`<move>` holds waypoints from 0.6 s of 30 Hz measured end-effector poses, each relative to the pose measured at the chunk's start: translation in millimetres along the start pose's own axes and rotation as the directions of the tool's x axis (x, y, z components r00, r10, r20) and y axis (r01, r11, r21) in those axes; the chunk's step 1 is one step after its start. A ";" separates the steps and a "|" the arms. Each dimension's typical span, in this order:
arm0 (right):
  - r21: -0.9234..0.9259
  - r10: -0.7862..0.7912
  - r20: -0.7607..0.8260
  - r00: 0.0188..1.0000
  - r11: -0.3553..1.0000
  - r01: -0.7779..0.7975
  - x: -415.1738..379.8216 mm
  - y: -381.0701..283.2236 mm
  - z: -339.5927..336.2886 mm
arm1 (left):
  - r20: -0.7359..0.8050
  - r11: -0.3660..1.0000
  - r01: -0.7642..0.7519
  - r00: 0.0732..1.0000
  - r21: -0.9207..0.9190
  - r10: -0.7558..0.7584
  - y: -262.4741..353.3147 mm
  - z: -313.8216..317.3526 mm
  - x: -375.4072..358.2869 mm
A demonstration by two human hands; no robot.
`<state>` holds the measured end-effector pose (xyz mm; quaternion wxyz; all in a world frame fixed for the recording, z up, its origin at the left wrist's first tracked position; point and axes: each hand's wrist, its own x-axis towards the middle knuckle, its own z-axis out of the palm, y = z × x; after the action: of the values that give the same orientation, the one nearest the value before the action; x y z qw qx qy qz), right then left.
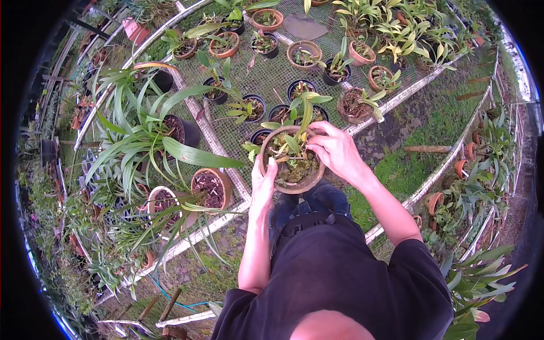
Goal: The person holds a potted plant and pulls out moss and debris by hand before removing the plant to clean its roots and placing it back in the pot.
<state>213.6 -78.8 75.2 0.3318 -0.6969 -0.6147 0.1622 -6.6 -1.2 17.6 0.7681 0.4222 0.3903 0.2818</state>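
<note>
Clay pot (298,187) between two bent arms, left hand (264,184) gripping its side.

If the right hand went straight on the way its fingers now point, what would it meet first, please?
The right hand would probably meet the leafy plant in the held pot first, just beyond its fingers; depth is unclear, so they may be touching it.

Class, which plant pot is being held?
The weathered clay pot at the centre, between the left hand and right hand; neither hand touches the other pots.
</note>
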 end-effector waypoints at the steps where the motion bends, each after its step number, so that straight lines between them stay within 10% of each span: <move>1: 0.024 0.019 -0.019 1.000 1.000 -0.019 -0.8 -1.4 -0.8 | 0.001 1.000 -0.002 1.000 -0.007 0.002 0.7 -0.6 -0.8; 7: 0.369 0.268 -0.127 0.955 0.907 -0.205 -5.8 -10.4 -22.3 | -0.015 1.000 0.017 1.000 0.003 -0.017 1.3 -4.2 -4.2; 10: 0.247 0.181 -0.014 0.983 0.954 -0.172 -14.2 1.1 -46.1 | 0.005 0.999 0.015 1.000 -0.042 -0.014 -9.2 -16.1 -0.8; 14: -0.656 0.136 -0.122 0.983 0.732 -0.183 -37.2 -11.6 -64.3 | -0.004 0.997 -0.006 1.000 -0.076 0.006 -26.7 -30.5 3.6; 18: 0.036 0.151 -0.020 0.988 0.988 -0.150 -25.3 -14.1 -61.4 | 0.055 0.986 -0.153 0.987 0.070 0.149 -36.3 -34.2 14.2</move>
<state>237.1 -118.9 124.6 0.3372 -0.7373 -0.5539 0.1894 -23.9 6.7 -30.5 0.7377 0.4855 0.3484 0.3140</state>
